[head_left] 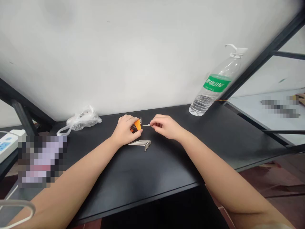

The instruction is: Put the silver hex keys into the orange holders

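My left hand is wrapped round an orange holder, with some short hex keys showing at its far right side. Just to the right, my right hand pinches one end of a thin metal hex key, whose other end points at the holder. On the black table below my left hand lies a row of several silver L-shaped hex keys, their short bent ends to the right. My fingers hide part of the holder.
A large water bottle with a green label stands at the back right by the wall. A crumpled clear plastic bag lies back left on the black table. At far left are a white power strip and a blurred purple item.
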The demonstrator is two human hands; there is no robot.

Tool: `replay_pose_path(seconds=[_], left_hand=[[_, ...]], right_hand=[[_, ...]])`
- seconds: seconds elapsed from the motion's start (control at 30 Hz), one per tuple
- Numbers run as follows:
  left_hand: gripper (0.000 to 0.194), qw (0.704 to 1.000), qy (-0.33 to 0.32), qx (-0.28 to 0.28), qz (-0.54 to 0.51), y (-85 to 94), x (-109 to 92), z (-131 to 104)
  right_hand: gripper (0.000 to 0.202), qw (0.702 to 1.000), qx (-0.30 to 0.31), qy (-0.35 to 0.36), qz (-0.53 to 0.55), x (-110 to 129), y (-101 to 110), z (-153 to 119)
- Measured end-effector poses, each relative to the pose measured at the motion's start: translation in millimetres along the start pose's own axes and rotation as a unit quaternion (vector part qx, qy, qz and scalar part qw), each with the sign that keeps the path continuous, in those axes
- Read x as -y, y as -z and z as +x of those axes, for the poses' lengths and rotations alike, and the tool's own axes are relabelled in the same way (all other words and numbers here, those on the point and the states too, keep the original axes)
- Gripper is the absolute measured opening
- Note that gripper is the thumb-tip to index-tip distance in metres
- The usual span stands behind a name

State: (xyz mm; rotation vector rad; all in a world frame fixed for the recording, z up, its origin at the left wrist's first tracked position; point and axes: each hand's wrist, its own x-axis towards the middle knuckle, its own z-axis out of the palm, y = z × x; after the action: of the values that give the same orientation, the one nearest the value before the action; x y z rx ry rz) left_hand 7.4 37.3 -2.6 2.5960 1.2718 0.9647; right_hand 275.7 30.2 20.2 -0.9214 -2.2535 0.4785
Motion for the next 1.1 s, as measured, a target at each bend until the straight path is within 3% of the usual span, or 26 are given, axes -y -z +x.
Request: replay_pose_path(seconds=[0.27,1.1], left_hand=[[0.04,1.0,-0.014,0.0,0.002,-0.5,0.6,-0.2],[0.042,0.999,-0.043,-0.007,-0.003,-0.4,1.0,-1.1]], right_hand=[[0.018,0.999,-0.008,0.034,-0.008,4.6,-7.4,1.3],[0.021,1.0,-0.004,0.028,-0.005,5.9,-6.2,-1.9]])
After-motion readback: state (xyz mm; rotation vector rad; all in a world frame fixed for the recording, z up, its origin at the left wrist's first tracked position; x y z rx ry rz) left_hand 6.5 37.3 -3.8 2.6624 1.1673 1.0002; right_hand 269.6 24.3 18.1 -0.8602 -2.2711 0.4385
